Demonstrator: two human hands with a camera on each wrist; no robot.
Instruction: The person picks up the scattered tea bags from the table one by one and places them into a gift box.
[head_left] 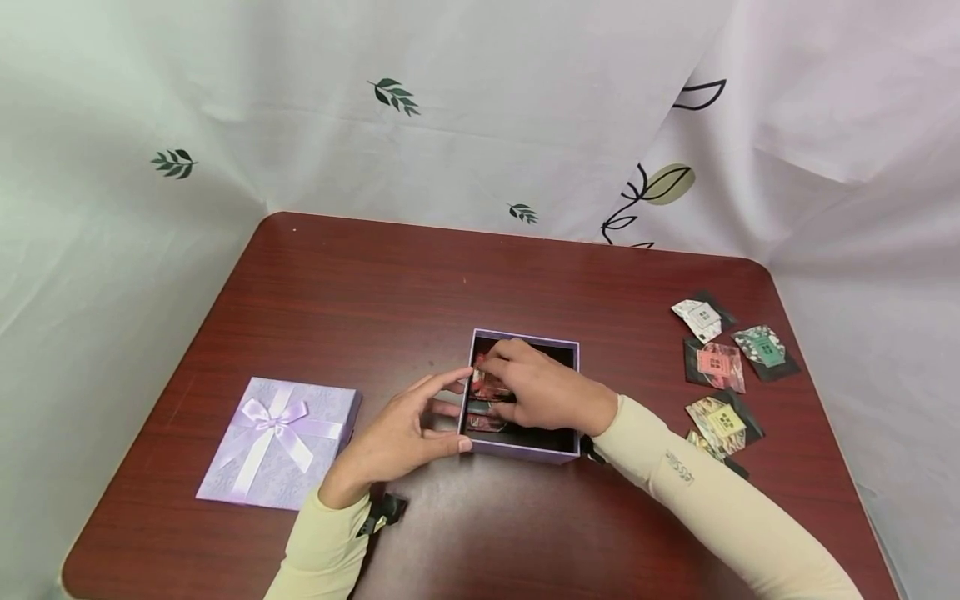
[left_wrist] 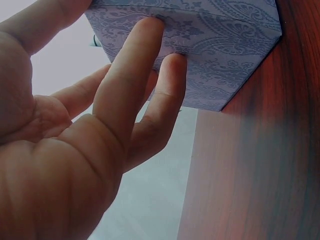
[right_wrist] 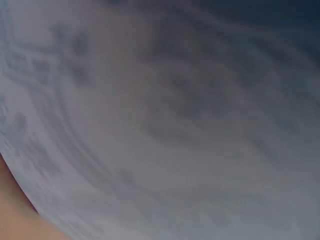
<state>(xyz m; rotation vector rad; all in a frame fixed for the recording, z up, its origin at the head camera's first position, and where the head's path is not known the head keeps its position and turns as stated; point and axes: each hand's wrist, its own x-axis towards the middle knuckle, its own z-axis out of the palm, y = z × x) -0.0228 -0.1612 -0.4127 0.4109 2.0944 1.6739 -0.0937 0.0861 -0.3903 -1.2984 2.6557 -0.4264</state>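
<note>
An uncovered lilac box [head_left: 527, 452] with a dark inside stands mid-table. My left hand [head_left: 405, 429] rests on its left side, the thumb at the near left corner and the index finger at the rim. In the left wrist view, extended fingertips [left_wrist: 172, 70] press the patterned outer wall. My right hand [head_left: 543, 387] reaches into the box from the right, fingers bent around a small red packet [head_left: 491, 387], partly hidden by them. Another reddish packet [head_left: 486, 422] lies nearer in the box. Blurred pale patterned box wall [right_wrist: 165, 150] fills the right wrist view.
A lilac lid [head_left: 322, 408] with a ribbon bow lies left of the box. Several small packets lie at the right: white [head_left: 703, 317], green [head_left: 765, 348], red [head_left: 717, 365] and yellow [head_left: 722, 419]. White patterned cloth [head_left: 465, 125] hangs behind the table.
</note>
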